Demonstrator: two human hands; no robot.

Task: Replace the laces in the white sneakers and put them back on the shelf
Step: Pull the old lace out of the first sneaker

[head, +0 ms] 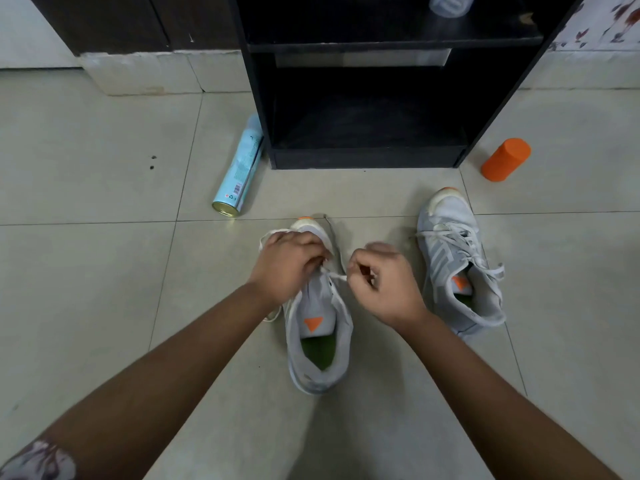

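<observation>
A white sneaker [320,344] with an orange tongue mark and green insole stands on the floor in front of me, toe pointing away. My left hand [287,265] lies over its front, fingers curled on the white lace [334,276]. My right hand [379,284], just right of the shoe, pinches the same lace's end with curled fingers. A second white sneaker [457,261] stands to the right, laced loosely, its lace ends trailing. The black shelf [363,157] stands beyond, its lower compartment dark.
A pale blue spray can [239,171] lies on the tiles left of the shelf's base. An orange cylinder [505,160] stands to the shelf's right. A clear container [450,3] sits on the upper shelf board. A white step edge [145,74] runs at the back left.
</observation>
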